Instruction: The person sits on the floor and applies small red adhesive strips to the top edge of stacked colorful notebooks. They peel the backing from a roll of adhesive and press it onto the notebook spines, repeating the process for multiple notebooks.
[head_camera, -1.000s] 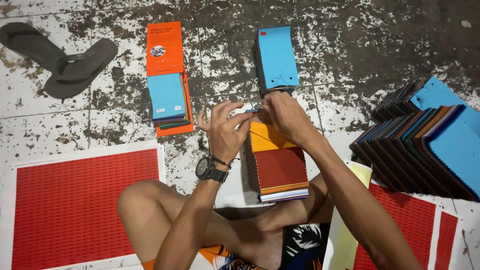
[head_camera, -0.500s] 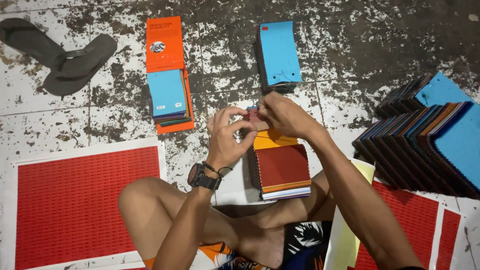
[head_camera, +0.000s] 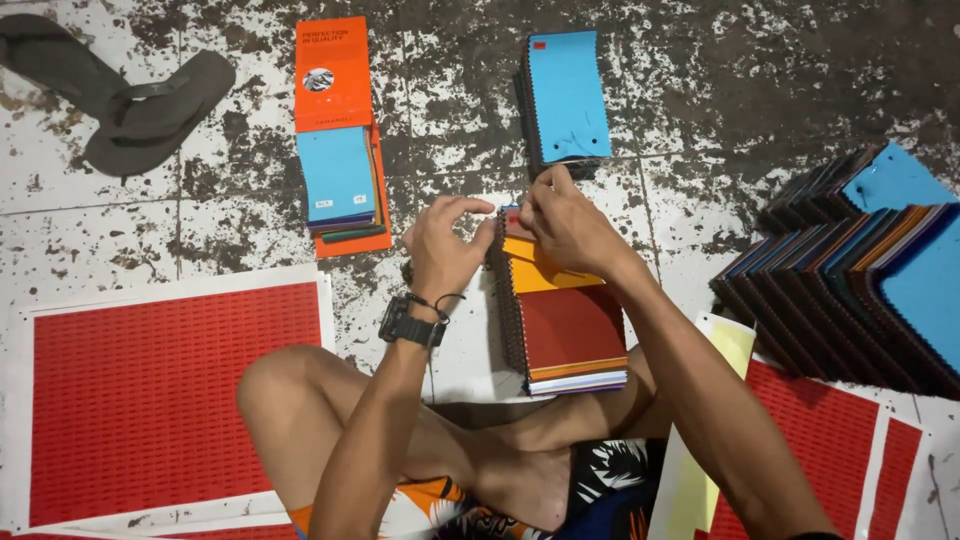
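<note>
A stack of fabric swatches (head_camera: 570, 335), orange and dark red on top, lies on the floor in front of my crossed legs. My left hand (head_camera: 447, 245), with a black watch at the wrist, pinches at the stack's upper left corner. My right hand (head_camera: 562, 222) rests its fingers on the stack's top edge, touching the same spot. What the fingertips hold is too small to tell. A blue-topped swatch stack (head_camera: 566, 95) lies just beyond my hands.
An orange booklet with blue swatches (head_camera: 340, 130) lies at upper left, near two dark sandals (head_camera: 120, 95). Red printed sheets (head_camera: 160, 395) lie at left and lower right. A fanned row of dark and blue swatch stacks (head_camera: 860, 270) fills the right.
Both hands have dropped slightly toward the top edge of the orange and red stack, and the left hand's fingers have curled closer to the right hand.
</note>
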